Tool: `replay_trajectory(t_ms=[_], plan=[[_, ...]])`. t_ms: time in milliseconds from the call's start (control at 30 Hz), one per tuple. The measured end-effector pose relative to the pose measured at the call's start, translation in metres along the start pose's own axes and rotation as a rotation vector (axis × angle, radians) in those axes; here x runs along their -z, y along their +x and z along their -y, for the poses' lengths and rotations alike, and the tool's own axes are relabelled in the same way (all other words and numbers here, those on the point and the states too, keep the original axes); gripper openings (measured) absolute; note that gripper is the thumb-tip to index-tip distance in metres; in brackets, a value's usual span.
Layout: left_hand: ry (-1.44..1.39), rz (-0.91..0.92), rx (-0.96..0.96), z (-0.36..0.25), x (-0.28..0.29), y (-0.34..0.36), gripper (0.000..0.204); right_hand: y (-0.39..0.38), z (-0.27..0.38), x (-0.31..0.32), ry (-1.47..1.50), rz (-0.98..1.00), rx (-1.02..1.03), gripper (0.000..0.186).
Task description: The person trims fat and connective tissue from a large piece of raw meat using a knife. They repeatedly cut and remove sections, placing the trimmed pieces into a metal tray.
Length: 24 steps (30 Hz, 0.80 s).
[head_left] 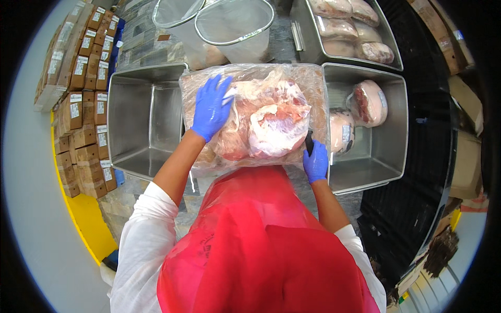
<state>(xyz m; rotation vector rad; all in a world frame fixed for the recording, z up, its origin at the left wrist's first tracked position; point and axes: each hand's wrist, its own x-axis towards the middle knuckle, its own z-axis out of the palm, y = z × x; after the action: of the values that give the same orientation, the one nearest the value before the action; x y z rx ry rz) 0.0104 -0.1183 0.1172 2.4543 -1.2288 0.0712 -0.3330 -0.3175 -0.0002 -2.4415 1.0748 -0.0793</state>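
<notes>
A large cut of raw meat (pixel 279 130), pink with white fat, lies in front of me on clear plastic film (pixel 313 86). My left hand (pixel 211 107), in a blue glove, rests with fingers stretched out on the film and the meat's left edge. My right hand (pixel 315 163), also gloved in blue, is closed around a black handle (pixel 309 142) at the meat's lower right side. Whatever the handle belongs to is hidden, so its kind cannot be told.
Left stands a metal tub (pixel 135 120); right, another metal tub (pixel 365 156) holds wrapped meat (pixel 369 103). Beyond are a third tub with several wrapped pieces (pixel 339 26) and clear-bag-lined round bins (pixel 235 47). Cardboard boxes (pixel 78 115) are stacked far left.
</notes>
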Motion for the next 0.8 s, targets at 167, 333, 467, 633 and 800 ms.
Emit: replay_trajectory(t_ms=[167,333,467,633,800], plan=[[-0.048,0.136,-0.351,-0.038,-0.016,0.027,0.058,0.005,0.017,0.02,0.125,0.078,-0.222,0.037],[-0.144,0.227,-0.285,-0.045,-0.023,0.035,0.039,-0.033,0.011,0.068,0.24,0.055,-0.41,0.034],[-0.084,0.126,-0.286,-0.04,-0.032,0.033,0.026,-0.08,0.042,0.139,0.414,-0.151,-0.357,0.032],[-0.114,0.091,-0.269,-0.033,-0.043,0.035,0.024,-0.115,0.079,0.218,0.286,-0.096,-0.085,0.037],[-0.107,0.135,-0.428,-0.026,-0.041,0.049,0.034,-0.128,0.121,0.253,-0.057,-0.038,0.095,0.038]])
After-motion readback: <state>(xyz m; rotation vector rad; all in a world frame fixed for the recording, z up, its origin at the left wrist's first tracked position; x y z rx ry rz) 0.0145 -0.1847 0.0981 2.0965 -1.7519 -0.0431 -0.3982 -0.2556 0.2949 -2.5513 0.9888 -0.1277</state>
